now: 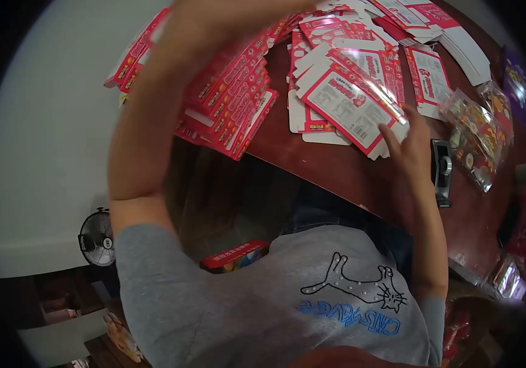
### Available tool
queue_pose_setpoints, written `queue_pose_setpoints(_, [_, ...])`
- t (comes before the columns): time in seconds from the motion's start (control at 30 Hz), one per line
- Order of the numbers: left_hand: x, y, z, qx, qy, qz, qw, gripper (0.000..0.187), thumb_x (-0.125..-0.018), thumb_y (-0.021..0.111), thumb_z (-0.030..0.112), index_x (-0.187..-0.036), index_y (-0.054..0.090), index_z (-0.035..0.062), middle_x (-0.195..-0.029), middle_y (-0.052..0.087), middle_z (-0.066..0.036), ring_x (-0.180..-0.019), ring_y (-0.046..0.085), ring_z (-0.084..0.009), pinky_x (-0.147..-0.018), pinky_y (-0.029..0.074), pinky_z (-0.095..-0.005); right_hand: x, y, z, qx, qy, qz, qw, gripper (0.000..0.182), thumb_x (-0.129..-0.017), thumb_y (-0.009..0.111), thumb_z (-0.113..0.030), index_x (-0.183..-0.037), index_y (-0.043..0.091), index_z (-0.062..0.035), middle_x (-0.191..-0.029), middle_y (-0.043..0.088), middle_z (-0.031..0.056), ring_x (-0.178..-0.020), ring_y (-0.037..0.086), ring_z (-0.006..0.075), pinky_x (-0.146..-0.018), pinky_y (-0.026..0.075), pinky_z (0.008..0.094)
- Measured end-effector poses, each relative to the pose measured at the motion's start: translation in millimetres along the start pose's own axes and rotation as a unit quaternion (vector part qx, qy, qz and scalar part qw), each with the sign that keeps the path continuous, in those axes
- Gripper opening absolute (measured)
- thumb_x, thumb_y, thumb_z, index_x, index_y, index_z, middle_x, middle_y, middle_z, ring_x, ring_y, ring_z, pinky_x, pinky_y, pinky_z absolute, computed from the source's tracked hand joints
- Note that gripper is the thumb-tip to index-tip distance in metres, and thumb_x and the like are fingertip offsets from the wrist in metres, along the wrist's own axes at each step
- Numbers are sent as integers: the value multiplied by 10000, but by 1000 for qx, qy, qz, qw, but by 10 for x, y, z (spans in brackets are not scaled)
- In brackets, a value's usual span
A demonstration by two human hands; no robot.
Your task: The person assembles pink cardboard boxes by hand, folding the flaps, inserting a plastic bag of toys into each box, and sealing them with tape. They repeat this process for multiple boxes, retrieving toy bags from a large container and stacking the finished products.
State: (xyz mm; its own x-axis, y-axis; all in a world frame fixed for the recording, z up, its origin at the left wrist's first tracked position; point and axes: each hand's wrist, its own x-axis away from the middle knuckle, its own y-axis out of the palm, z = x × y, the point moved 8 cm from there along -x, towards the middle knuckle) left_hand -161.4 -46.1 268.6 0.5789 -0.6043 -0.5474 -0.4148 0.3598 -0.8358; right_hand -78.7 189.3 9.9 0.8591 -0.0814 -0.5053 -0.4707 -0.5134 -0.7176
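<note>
My right hand is at the right edge of a flat red-and-white printed carton, thumb and forefinger apart, the thumb over its corner. That carton lies uppermost on a loose pile of flattened cartons. My left arm reaches up across the view, and my left hand is blurred and partly cut off at the top edge, so its fingers cannot be made out. Below the left forearm, overlapping red cartons lie fanned in a stack along the table edge.
More flat cartons cover the far side of the brown table. At the right lie clear printed plastic bags and a black metal-clipped object. A fan stands at the left, near the wall.
</note>
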Motion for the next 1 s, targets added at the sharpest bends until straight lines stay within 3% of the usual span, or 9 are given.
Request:
queue_pose_setpoints(0.2, [-116,183,-1735,-250,-89,-185,946,751,-723,834,522,-1313,590,127,-1438,474,-174,-1332,456,-380,-1076,386,-522,-740,1015,-53,182,48,-204,961,1193,-631,848,-655,-1505,330,-31,-1469,464,219,-1361,427,442,-1090,396,578])
queue_pose_setpoints(0.4, [522,348,255,41,30,-2,999,730,-751,867,460,-1300,574,79,-1414,453,-162,-1320,450,-388,-1047,419,-487,-881,1006,349,35,136,-318,938,843,-747,840,-487,-1367,521,-13,-1202,664,203,-1135,645,334,-941,516,459])
queue_pose_setpoints(0.53, [1231,1553,181,369,-259,59,891,1084,-757,897,406,-1499,236,-26,-1418,392,-251,-1357,410,-356,-1111,389,-482,-666,291,403,-123,149,-96,976,423,-908,735,-325,-1159,642,3,-1021,726,173,-950,709,311,-822,543,376])
queue_pose_setpoints(0.63, [1423,2444,420,618,-412,14,669,1112,-743,915,371,-1495,212,-50,-1436,331,-259,-1375,370,-356,-1144,340,-481,-359,248,474,-153,187,-58,969,308,-959,680,-256,-1158,664,-21,-991,726,148,-894,703,299,-809,542,362])
queue_pose_setpoints(0.73, [1389,2537,454,384,-382,16,840,1115,-732,926,337,-1494,209,-50,-1444,318,-255,-1372,375,-351,-1142,342,-480,-363,2,279,-21,49,95,994,226,-963,675,-204,-1116,692,-39,-962,726,127,-835,696,301,-807,544,361])
queue_pose_setpoints(0.8, [1404,2458,465,351,-369,56,859,1109,-733,924,341,-1490,213,-48,-1460,310,-252,-1366,381,-361,-1130,354,-488,-284,-232,135,29,-32,196,980,237,-966,667,-224,-1095,680,-26,-961,733,108,-831,697,267,-787,538,346])
queue_pose_setpoints(0.83, [1403,2446,445,456,-384,64,800,1097,-753,910,336,-1497,198,-41,-1462,313,-248,-1357,397,-360,-1117,383,-478,-258,-330,82,30,-30,196,980,237,-966,667,-224,-1095,680,-26,-961,733,108,-831,697,267,-787,538,346])
queue_pose_setpoints(0.9, [1311,2392,584,705,-338,56,621,955,-820,857,285,-1493,259,-32,-1422,435,-216,-1283,519,-329,-1041,498,-432,-143,-115,269,-413,219,16,884,263,-979,678,-236,-1109,673,-7,-968,729,52,-859,667,120,-784,529,275])
queue_pose_setpoints(1.0, [1282,2182,830,811,-287,-17,509,783,-841,833,258,-1430,398,-23,-1327,565,-179,-1199,606,-289,-985,543,-408,103,-98,129,-471,266,-24,841,286,-993,674,-252,-1126,668,1,-977,715,20,-883,621,45,-775,513,224])
